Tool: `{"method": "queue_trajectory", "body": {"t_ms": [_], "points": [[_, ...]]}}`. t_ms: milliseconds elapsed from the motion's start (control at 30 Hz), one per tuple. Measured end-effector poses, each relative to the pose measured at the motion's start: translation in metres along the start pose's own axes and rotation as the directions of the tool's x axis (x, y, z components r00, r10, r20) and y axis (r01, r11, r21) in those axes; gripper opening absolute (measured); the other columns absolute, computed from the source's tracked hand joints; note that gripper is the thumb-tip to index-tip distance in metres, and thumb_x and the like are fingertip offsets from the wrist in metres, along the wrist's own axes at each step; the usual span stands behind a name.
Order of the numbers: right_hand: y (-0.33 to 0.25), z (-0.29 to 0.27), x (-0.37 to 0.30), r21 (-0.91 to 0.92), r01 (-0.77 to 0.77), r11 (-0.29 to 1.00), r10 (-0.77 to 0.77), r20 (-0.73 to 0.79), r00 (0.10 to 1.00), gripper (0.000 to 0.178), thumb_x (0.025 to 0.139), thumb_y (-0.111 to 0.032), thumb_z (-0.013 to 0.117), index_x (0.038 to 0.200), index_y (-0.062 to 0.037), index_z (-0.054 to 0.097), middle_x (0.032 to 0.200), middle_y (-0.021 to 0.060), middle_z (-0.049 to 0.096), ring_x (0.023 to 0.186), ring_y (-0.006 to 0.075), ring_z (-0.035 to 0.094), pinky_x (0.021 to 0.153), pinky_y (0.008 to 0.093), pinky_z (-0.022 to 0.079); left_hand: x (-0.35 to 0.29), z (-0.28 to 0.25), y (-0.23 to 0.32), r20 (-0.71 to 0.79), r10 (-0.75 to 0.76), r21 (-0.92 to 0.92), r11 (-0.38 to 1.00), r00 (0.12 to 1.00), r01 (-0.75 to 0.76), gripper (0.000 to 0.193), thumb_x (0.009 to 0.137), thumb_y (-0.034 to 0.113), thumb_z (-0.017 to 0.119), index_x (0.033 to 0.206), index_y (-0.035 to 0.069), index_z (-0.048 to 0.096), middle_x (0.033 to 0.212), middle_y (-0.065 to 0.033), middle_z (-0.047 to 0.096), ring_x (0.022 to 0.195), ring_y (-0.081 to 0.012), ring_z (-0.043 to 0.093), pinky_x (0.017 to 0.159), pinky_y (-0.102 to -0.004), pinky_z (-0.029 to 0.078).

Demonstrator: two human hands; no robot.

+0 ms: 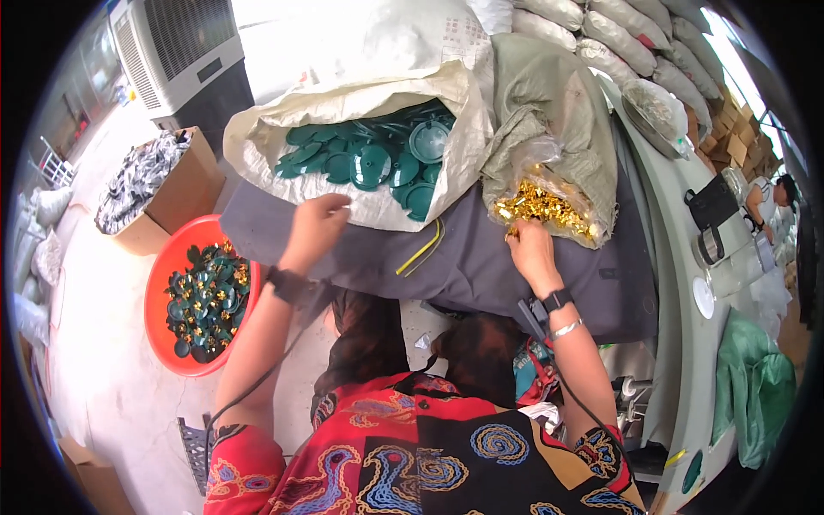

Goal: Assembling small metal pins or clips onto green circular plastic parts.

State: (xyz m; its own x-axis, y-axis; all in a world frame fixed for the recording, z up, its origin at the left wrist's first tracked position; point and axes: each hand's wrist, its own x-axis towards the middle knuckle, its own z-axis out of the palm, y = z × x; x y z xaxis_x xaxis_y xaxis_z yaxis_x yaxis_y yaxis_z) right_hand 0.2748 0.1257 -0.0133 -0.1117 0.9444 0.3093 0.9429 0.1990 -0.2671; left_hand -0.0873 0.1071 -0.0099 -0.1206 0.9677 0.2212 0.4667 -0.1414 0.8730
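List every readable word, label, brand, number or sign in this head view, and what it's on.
No text quoted; what shows:
White sack behind the open sack of green discs: faint reddish print, too small and blurred to read.
Red-and-teal printed bag low beside the person's lap: pale lettering, partly hidden; wording not copied here.
Nothing else I can make out as text.
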Motion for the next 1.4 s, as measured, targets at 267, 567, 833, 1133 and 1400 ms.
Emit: {"method": "queue_trajectory", "body": {"t_ms": [267,567,833,1133,1400], "points": [[-0.010,0.006,-0.057,0.073,0.135,0.988,-0.123,-0.145,0.982,0.018,0.078,-0.006,0.051,0.094,-0.0085,0.059,0.084,0.0155,0.053,0.077,0.0345,0.057,0.062,0.0449,0.048,0.047,0.082,-0.013,0.193,0.267,0.503,0.799,0.944,-0.329,0.039,0.077,0.023,0.065,0.108,0.001,0.064,0.095,-0.0245,0.064,0.090,-0.0392,0.061,0.079,-0.0445,0.049],[-0.005,-0.006,-0.069,0.150,0.137,0.979,-0.103,-0.214,0.971,0.033,0.080,-0.011,0.060,0.110,0.0019,0.056,0.086,0.0144,0.047,0.083,0.0313,0.052,0.072,0.0412,0.045,0.058,0.117,0.006,0.281,0.337,0.679,0.592,0.898,-0.435,0.047,0.071,0.013,0.063,0.117,0.003,0.057,0.094,-0.0263,0.062,0.081,-0.0408,0.063,0.070,-0.0460,0.052],[0.001,0.014,-0.063,0.246,0.135,0.960,-0.032,-0.381,0.924,0.023,0.081,-0.010,0.059,0.100,0.0016,0.055,0.085,0.0150,0.048,0.084,0.0319,0.053,0.073,0.0416,0.046,0.055,0.106,0.016,0.391,0.292,0.720,0.493,0.873,-0.488,0.041,0.069,0.022,0.068,0.101,-0.003,0.059,0.084,-0.0238,0.062,0.076,-0.0396,0.063,0.067,-0.0467,0.051],[0.009,0.005,-0.065,0.229,0.133,0.964,-0.064,-0.287,0.956,0.013,0.080,-0.007,0.056,0.091,-0.0009,0.054,0.085,0.0142,0.050,0.082,0.0333,0.054,0.071,0.0426,0.047,0.038,0.092,0.039,0.454,0.344,0.633,0.525,0.822,-0.569,0.037,0.071,0.032,0.070,0.079,-0.004,0.061,0.074,-0.0245,0.063,0.072,-0.0401,0.063,0.065,-0.0466,0.051],[-0.001,0.018,-0.064,0.200,0.140,0.970,-0.078,-0.293,0.953,0.013,0.079,-0.008,0.058,0.087,-0.0009,0.052,0.087,0.0150,0.051,0.085,0.0335,0.055,0.073,0.0422,0.047,0.040,0.072,-0.003,0.258,0.397,0.684,0.569,0.881,-0.457,0.015,0.073,0.009,0.056,0.077,-0.005,0.055,0.068,-0.0277,0.060,0.067,-0.0446,0.060,0.063,-0.0528,0.048]]}}
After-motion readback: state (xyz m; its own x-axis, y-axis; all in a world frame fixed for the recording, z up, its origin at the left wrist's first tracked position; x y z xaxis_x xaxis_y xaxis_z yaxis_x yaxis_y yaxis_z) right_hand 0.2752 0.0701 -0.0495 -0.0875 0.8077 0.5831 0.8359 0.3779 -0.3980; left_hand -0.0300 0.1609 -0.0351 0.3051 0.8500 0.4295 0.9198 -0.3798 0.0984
